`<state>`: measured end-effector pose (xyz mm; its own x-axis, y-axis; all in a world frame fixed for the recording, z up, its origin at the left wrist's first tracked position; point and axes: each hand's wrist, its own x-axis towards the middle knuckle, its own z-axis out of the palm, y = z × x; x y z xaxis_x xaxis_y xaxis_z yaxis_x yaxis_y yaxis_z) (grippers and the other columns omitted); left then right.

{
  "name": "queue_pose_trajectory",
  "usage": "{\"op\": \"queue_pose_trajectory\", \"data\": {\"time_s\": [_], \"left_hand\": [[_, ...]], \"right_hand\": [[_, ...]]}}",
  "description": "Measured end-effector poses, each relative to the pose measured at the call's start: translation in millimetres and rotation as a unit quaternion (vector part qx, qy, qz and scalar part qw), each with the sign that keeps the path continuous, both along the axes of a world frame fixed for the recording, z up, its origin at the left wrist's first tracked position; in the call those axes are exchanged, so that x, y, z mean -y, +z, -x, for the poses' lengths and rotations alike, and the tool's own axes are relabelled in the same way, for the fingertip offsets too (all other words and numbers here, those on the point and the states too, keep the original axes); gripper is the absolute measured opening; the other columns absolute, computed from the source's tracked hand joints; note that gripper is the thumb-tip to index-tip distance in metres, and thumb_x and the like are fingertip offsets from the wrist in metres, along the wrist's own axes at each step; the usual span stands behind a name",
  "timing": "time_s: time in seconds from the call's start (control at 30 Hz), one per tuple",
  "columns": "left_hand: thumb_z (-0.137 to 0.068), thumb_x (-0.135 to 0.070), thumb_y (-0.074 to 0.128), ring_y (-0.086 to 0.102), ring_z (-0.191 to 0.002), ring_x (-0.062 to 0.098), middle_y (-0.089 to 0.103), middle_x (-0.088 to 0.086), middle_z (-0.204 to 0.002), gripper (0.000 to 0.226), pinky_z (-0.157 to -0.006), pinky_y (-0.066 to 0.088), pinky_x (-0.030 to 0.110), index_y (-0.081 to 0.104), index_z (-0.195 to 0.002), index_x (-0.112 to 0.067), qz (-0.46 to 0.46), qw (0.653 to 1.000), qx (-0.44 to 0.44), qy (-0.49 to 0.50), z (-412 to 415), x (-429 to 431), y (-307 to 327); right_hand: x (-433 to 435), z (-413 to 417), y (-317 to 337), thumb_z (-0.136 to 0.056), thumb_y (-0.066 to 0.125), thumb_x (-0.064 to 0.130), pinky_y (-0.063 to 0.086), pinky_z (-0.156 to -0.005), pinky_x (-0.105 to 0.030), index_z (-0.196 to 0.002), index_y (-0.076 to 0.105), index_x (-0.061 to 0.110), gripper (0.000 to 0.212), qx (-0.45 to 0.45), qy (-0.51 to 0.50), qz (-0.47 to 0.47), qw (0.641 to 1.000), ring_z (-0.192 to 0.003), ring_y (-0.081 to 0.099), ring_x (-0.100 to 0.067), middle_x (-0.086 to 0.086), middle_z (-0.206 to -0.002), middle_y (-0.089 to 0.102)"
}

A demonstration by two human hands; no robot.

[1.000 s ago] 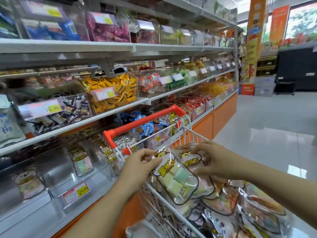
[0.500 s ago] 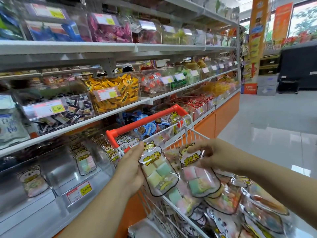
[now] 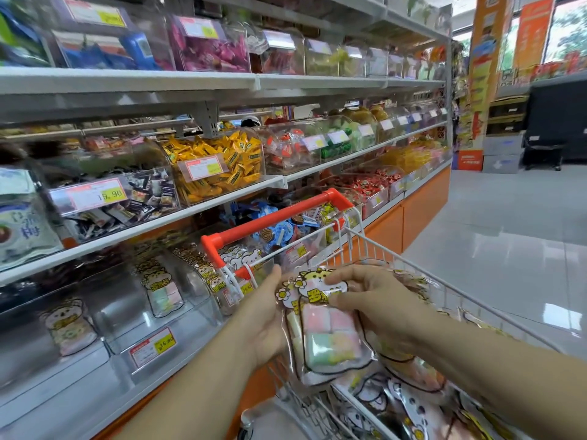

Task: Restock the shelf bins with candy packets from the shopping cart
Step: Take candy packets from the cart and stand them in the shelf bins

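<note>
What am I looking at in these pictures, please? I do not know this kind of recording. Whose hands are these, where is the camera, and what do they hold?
There is no machine here. A person wears one wide-angle camera on the head, looking down at their own bare hands. The left hand and the right hand together hold pastel candy packets above a shopping cart with a red handle, where more packets lie. On the left stand clear shelf bins, some holding the same kind of packet.
</note>
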<state>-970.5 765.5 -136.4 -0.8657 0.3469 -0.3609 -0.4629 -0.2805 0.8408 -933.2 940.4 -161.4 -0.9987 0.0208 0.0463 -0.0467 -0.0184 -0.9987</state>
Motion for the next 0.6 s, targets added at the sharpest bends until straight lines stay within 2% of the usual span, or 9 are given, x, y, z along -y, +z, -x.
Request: {"op": "queue_pose_trajectory", "data": {"time_s": [0.07,0.17,0.2,0.23,0.3,0.37,0.47,0.53,0.6], "left_hand": [[-0.098,-0.052,0.046,0.064,-0.115,0.041,0.066,0.025,-0.124,0.061,-0.104,0.046,0.057,0.057,-0.134,-0.004,0.005,0.999,-0.026,-0.027,-1.8,4.9,-1.1],[-0.088,-0.033,0.069,0.072,-0.101,0.030,0.072,0.010,-0.114,0.063,-0.082,0.059,0.047,0.044,-0.143,-0.015,0.092,0.985,-0.125,-0.078,-7.9,11.8,-7.7],[-0.086,-0.024,0.074,0.073,-0.098,0.027,0.074,0.007,-0.111,0.061,-0.078,0.060,0.044,0.043,-0.138,-0.021,0.125,0.976,-0.153,-0.089,-9.8,11.9,-11.1],[-0.083,-0.018,0.077,0.073,-0.098,0.026,0.074,0.005,-0.112,0.070,-0.080,0.060,0.042,0.038,-0.141,-0.020,0.153,0.969,-0.173,-0.092,-10.3,12.9,-14.1],[-0.081,-0.015,0.080,0.072,-0.103,0.025,0.071,0.005,-0.120,0.089,-0.092,0.056,0.044,0.027,-0.150,-0.034,0.169,0.963,-0.194,-0.079,-8.4,16.7,-17.1],[-0.073,-0.031,0.088,0.068,-0.111,0.026,0.061,0.007,-0.137,0.102,-0.101,0.051,0.049,0.023,-0.149,-0.048,0.176,0.960,-0.213,-0.049,-4.6,20.0,-16.4],[-0.051,-0.054,0.083,0.060,-0.121,0.028,0.043,0.008,-0.151,0.108,-0.104,0.047,0.051,0.025,-0.142,-0.058,0.208,0.942,-0.262,-0.010,0.3,22.4,-14.4],[-0.056,-0.050,0.078,0.058,-0.122,0.028,0.034,0.004,-0.157,0.108,-0.105,0.047,0.051,0.020,-0.147,-0.053,0.202,0.943,-0.265,0.013,2.9,21.5,-15.5],[-0.064,-0.045,0.076,0.061,-0.118,0.029,0.031,-0.003,-0.156,0.103,-0.102,0.049,0.052,0.019,-0.149,-0.049,0.193,0.944,-0.266,0.029,5.9,19.4,-18.3]], "right_hand": [[1.8,0.3,-3.4,-0.086,0.069,-0.006,0.033,-0.049,-0.022,-0.103,0.069,0.008,0.022,-0.019,-0.037,0.021,0.999,-0.044,0.042,-0.009,0.010,-0.045,0.048],[4.7,-1.6,-6.7,-0.084,0.073,-0.001,0.035,-0.053,-0.028,-0.095,0.072,0.019,0.022,-0.046,-0.092,0.016,0.995,-0.054,0.046,-0.016,0.006,-0.054,0.054],[5.7,-1.9,-7.6,-0.084,0.074,0.002,0.039,-0.055,-0.031,-0.094,0.072,0.021,0.021,-0.054,-0.104,-0.003,0.993,-0.058,0.049,-0.015,0.007,-0.060,0.057],[6.4,-2.2,-6.3,-0.085,0.075,0.007,0.047,-0.060,-0.034,-0.095,0.072,0.024,0.020,-0.060,-0.110,-0.036,0.991,-0.064,0.054,-0.012,0.010,-0.071,0.062],[3.3,-1.5,0.6,-0.088,0.074,0.018,0.052,-0.084,-0.032,-0.107,0.068,0.030,0.024,-0.084,-0.095,-0.139,0.982,-0.090,0.061,-0.002,0.019,-0.103,0.064],[-12.9,6.4,9.4,-0.092,0.069,0.022,0.051,-0.090,-0.029,-0.121,0.059,0.030,0.032,-0.129,-0.103,-0.213,0.963,-0.101,0.061,-0.004,0.019,-0.118,0.058],[-60.0,36.3,12.1,-0.095,0.059,0.021,0.052,-0.093,-0.038,-0.136,0.048,0.027,0.043,-0.139,-0.153,-0.400,0.893,-0.109,0.060,-0.013,0.010,-0.127,0.058],[-86.4,60.7,8.8,-0.094,0.055,0.020,0.051,-0.096,-0.044,-0.136,0.050,0.025,0.043,-0.097,-0.145,-0.525,0.833,-0.116,0.058,-0.018,0.004,-0.131,0.060],[-100.1,83.9,4.3,-0.092,0.055,0.017,0.051,-0.098,-0.045,-0.135,0.054,0.022,0.043,-0.058,-0.130,-0.564,0.814,-0.119,0.058,-0.021,-0.002,-0.133,0.061]]}}
